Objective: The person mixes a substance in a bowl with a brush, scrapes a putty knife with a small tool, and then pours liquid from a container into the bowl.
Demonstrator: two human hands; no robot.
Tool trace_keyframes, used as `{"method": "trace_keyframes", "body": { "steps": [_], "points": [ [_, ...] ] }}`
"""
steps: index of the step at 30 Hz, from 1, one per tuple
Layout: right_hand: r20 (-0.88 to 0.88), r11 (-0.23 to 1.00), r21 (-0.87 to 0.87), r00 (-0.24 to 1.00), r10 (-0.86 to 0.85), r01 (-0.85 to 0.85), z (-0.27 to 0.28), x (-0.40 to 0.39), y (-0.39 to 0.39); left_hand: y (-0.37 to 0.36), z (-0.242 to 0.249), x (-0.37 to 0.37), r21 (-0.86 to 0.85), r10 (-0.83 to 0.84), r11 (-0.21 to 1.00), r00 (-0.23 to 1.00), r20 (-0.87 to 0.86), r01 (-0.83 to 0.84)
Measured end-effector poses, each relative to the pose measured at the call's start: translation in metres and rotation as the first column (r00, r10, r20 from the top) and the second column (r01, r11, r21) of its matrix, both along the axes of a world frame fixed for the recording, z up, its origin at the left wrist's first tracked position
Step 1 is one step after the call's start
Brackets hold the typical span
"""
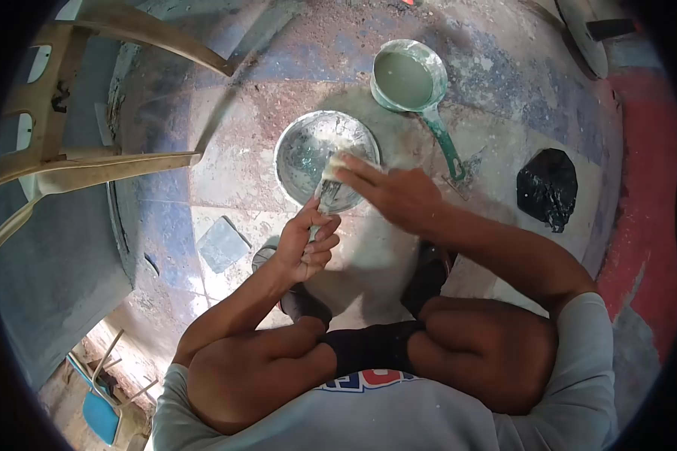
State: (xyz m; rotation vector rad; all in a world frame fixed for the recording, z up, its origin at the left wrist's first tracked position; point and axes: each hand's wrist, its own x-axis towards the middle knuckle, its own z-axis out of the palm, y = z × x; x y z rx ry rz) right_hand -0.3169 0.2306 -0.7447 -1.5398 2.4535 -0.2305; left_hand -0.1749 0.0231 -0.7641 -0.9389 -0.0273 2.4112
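My left hand point(308, 244), fingers curled, grips the lower end of a slim brush-like tool point(328, 192) with a flat grey middle. Its whitish end point(340, 160) meets the fingertips of my right hand point(402, 197), which comes across from the right. Motion blurs those fingertips, and I cannot tell the tool's exact kind. Both hands meet over the near right part of a round metal basin point(283, 180). Whitish smears coat the basin's inside, with greenish liquid at its bottom.
Beyond the basin stands a green long-handled dipper point(438, 131) holding cloudy liquid. A black plastic bag point(547, 188) lies at right. A grey square piece point(223, 244) lies left of my feet. Plastic chair legs point(128, 169) reach in from the left. Smears and debris cover the tiled floor point(241, 120).
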Motion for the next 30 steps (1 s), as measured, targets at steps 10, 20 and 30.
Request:
{"method": "trace_keyframes", "body": {
  "steps": [10, 20, 30],
  "points": [
    [-0.062, 1.0, -0.002, 0.998, 0.007, -0.007, -0.004, -0.006, 0.008, 0.0, 0.0, 0.003, -0.105, -0.02, 0.994, 1.0, 0.001, 0.02],
    [0.43, 0.959, -0.032, 0.87, -0.241, 0.282, 0.007, -0.039, 0.002, 0.002, -0.002, -0.007, -0.183, -0.065, 0.982, 0.996, -0.068, 0.052],
    [0.104, 0.976, -0.192, 0.987, 0.126, -0.104, 0.001, 0.003, -0.005, 0.005, 0.004, -0.007, -0.107, -0.025, 0.994, 0.998, -0.049, 0.019]
  ]
}}
